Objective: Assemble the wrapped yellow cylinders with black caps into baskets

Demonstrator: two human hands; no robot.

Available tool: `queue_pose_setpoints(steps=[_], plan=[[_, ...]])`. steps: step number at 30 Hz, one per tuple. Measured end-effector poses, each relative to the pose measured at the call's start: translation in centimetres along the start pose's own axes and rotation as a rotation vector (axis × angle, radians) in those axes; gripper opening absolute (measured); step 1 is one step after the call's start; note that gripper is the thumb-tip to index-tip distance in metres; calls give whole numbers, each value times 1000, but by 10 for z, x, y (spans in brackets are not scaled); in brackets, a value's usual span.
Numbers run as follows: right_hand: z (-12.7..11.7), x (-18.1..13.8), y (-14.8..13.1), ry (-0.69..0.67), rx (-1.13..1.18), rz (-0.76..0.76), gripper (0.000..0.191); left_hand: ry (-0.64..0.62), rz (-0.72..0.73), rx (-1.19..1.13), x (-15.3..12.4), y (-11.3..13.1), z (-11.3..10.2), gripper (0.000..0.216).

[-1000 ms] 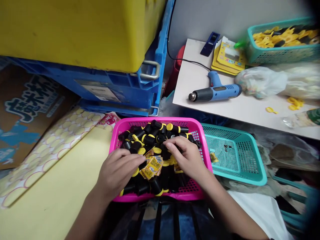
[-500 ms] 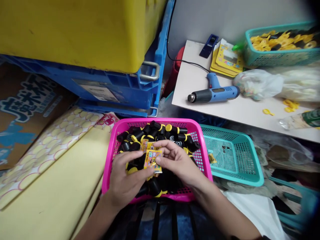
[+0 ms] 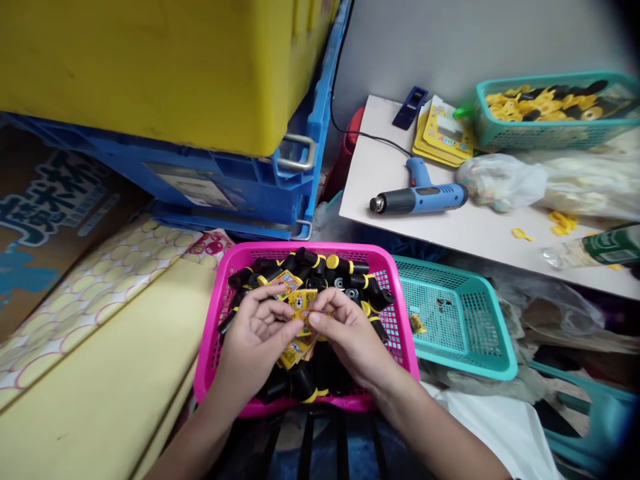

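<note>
A pink basket (image 3: 405, 340) on my lap holds several black cylinders with yellow caps (image 3: 320, 263). Above it, my left hand (image 3: 253, 337) grips a bundle of small yellow printed stickers (image 3: 299, 300) fanned out between its fingers. My right hand (image 3: 350, 333) pinches one sticker of that bundle between thumb and forefinger. Both hands meet over the middle of the basket. More stickers hang below my left fingers.
A teal basket (image 3: 495, 360) lies right of the pink one, holding one small yellow packet (image 3: 416, 324). On the white table (image 3: 475, 227) rest a blue heat gun (image 3: 417, 195), yellow cards (image 3: 443, 133), plastic bags and another teal basket (image 3: 550, 130). Yellow and blue crates (image 3: 240, 180) stack at the left.
Both hands rose from among the cylinders with a bundle of yellow stickers and drew together; my right fingers now pinch one sticker. The view shifted slightly rightward.
</note>
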State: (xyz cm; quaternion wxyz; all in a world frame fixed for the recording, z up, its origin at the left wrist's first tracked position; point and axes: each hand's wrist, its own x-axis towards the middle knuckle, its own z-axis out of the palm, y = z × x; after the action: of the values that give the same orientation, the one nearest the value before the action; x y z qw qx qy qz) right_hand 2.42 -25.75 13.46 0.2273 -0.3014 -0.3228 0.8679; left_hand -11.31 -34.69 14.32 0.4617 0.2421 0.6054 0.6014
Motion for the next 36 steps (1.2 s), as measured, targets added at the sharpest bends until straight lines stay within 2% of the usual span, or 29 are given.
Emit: queue_pose_setpoints(steps=[1,5,9,11,14,16,19,20,22,24,26,28,31,33,36], plan=[[0,0,0,2,-19,4,31,4,-23,22,2,1,1,46],[0,4,-4,-28,-68,22,40,-108,-73,36,6,7,-4,48],[11,10,-2,44,-11,-66,47,-142,-110,-42,4,5,2,51],[17,10,2,71,16,-102,48,-132,-133,-75,4,2,7,55],[16,14,-4,62,-79,-143,41,-42,-108,-82,6,-1,5,43],[7,25,-16,98,-336,-243,34,39,-70,-54,7,0,-2,34],[-11,56,-37,214,-1030,-457,23,159,-9,40,7,6,-15,24],[-15,68,-41,220,-1271,-501,19,190,6,74,6,8,-18,23],[-21,90,-41,183,-1639,-536,22,242,27,127,5,12,-23,22],[-23,103,-36,130,-1817,-552,28,281,45,168,3,14,-27,22],[-23,105,-30,122,-1793,-579,27,313,62,205,2,15,-30,22],[-22,96,-30,98,-1571,-561,29,327,82,242,1,15,-35,21],[-19,69,-41,-48,-1153,-434,39,294,144,297,1,15,-40,18],[-15,49,-51,-168,-1005,-362,42,255,189,326,2,15,-41,17],[-9,30,-60,-221,-801,-318,44,195,208,345,5,13,-38,16]])
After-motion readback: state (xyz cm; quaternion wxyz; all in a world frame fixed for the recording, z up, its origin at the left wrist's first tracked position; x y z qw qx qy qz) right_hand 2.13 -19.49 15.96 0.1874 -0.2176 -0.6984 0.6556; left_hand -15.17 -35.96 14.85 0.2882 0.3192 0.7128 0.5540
